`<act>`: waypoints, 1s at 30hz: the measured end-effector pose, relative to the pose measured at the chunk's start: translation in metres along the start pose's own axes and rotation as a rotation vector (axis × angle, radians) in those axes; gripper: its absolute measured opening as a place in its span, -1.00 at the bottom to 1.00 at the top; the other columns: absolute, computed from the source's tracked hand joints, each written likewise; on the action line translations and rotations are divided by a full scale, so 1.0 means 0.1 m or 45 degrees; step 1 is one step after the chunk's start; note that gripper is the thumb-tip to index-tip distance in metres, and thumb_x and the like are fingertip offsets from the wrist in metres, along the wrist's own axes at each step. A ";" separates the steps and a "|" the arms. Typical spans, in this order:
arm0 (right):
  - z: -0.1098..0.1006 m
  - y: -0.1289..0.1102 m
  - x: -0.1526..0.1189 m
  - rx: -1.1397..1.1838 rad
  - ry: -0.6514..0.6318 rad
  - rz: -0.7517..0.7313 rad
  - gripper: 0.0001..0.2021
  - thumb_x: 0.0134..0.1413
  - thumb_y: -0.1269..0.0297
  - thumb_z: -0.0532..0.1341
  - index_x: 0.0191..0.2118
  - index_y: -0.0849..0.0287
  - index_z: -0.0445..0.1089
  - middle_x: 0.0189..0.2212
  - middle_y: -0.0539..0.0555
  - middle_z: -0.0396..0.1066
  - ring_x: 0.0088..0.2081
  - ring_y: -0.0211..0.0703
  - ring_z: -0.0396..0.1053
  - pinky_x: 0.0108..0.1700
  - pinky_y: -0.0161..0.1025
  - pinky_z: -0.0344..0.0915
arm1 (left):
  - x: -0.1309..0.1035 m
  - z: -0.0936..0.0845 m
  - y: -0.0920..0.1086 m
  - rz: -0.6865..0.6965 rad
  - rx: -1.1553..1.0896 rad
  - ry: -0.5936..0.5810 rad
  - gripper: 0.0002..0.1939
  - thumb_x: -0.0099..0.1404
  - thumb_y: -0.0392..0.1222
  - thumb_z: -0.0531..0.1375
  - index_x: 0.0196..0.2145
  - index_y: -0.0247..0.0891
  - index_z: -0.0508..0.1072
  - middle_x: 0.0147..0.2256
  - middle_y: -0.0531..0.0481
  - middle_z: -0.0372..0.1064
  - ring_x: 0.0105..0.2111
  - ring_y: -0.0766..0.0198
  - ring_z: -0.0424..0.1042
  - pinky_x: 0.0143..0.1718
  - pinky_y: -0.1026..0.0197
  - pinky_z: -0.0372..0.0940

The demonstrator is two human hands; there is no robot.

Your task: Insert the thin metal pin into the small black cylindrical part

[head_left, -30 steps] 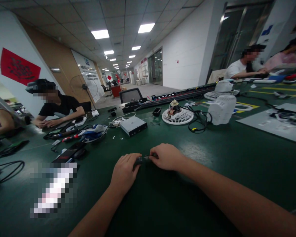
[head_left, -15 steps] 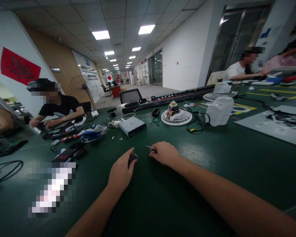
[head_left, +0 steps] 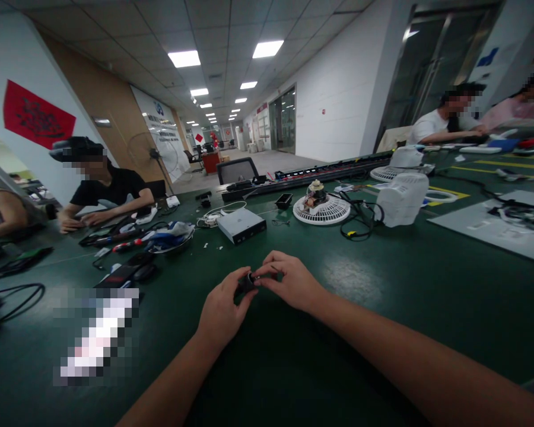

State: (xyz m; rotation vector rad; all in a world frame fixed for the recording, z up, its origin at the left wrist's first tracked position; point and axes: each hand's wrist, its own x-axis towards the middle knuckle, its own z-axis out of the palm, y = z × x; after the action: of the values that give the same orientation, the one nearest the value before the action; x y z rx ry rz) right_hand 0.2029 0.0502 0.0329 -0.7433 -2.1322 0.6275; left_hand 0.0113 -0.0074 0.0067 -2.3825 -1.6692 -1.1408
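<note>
Ideally, the left hand point(head_left: 221, 303) — pinching a small dark part point(head_left: 248, 284) — stays steady while the right hand point(head_left: 291, 284), its grip unclear, works gently at the end.

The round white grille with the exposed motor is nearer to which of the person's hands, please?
Right. The right hand is on the near side of the grille, slightly to its left; the left hand, holding a dark part, is farther left.

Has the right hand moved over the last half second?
Yes. Judged against the grey box-shaped drive on the table, the right hand has shifted left, up to the small dark part in the left hand.
</note>
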 end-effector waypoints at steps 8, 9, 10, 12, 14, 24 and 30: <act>0.03 -0.05 -0.02 0.161 0.006 -0.108 -0.88 0.07 0.40 0.26 -0.26 0.14 0.54 -0.27 0.06 0.52 -0.26 -0.20 0.45 -0.18 -0.25 0.37 | 0.02 -0.02 0.05 0.004 -0.112 0.054 -0.65 0.24 -0.24 0.25 -0.01 -0.15 0.33 -0.15 -0.01 0.48 -0.26 0.21 0.54 -0.19 0.12 0.47; 0.04 -0.05 -0.02 0.167 -0.011 -0.078 -0.88 0.08 0.39 0.26 -0.27 0.13 0.55 -0.28 0.06 0.53 -0.25 -0.19 0.46 -0.17 -0.24 0.37 | 0.02 -0.02 0.05 0.005 -0.120 0.046 -0.64 0.24 -0.24 0.25 -0.01 -0.14 0.33 -0.15 0.00 0.48 -0.26 0.21 0.54 -0.20 0.13 0.47; 0.04 -0.05 -0.01 0.179 -0.022 -0.037 -0.88 0.07 0.38 0.27 -0.26 0.12 0.55 -0.28 0.05 0.54 -0.24 -0.19 0.47 -0.15 -0.23 0.38 | 0.02 -0.02 0.04 0.003 -0.132 0.037 -0.63 0.23 -0.24 0.26 -0.01 -0.14 0.33 -0.14 0.00 0.48 -0.26 0.21 0.54 -0.22 0.15 0.48; 0.04 -0.04 -0.01 0.237 -0.032 0.069 -0.81 0.05 0.38 0.29 -0.18 0.09 0.55 -0.26 0.03 0.57 -0.24 -0.17 0.49 -0.14 -0.21 0.39 | 0.02 -0.01 0.02 -0.018 -0.168 0.021 -0.58 0.20 -0.25 0.28 0.01 -0.13 0.32 -0.14 -0.01 0.48 -0.25 0.21 0.54 -0.26 0.17 0.48; 0.04 -0.03 0.00 0.313 -0.035 0.157 -0.76 0.04 0.36 0.29 -0.12 0.09 0.53 -0.23 0.03 0.58 -0.21 -0.14 0.51 -0.12 -0.18 0.40 | 0.01 0.00 0.00 -0.056 -0.218 0.031 -0.53 0.17 -0.27 0.31 0.02 -0.14 0.30 -0.12 -0.02 0.48 -0.22 0.20 0.54 -0.24 0.16 0.48; -0.02 -0.04 0.02 0.048 0.001 0.129 -0.87 -0.05 0.40 0.36 -0.29 0.16 0.53 -0.36 0.02 0.50 -0.32 -0.22 0.44 -0.24 -0.28 0.33 | 0.00 0.00 -0.02 0.016 -0.334 0.045 -0.46 0.09 -0.31 0.37 0.01 -0.16 0.32 -0.12 -0.01 0.50 -0.18 0.22 0.54 -0.10 0.12 0.46; -0.03 -0.01 0.02 -0.029 -0.121 0.248 -0.84 -0.10 0.30 0.40 -0.33 0.18 0.50 -0.42 -0.01 0.45 -0.40 -0.26 0.36 -0.37 -0.32 0.24 | -0.01 -0.04 -0.03 0.154 -0.226 0.000 -0.56 0.14 -0.33 0.32 -0.03 -0.16 0.36 -0.15 0.00 0.50 -0.18 0.23 0.53 -0.11 0.15 0.44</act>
State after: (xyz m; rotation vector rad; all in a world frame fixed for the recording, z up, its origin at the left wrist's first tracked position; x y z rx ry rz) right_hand 0.2037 0.0509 0.0363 -0.9592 -2.1724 0.7558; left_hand 0.0064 -0.0081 0.0081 -2.5454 -1.4568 -1.3184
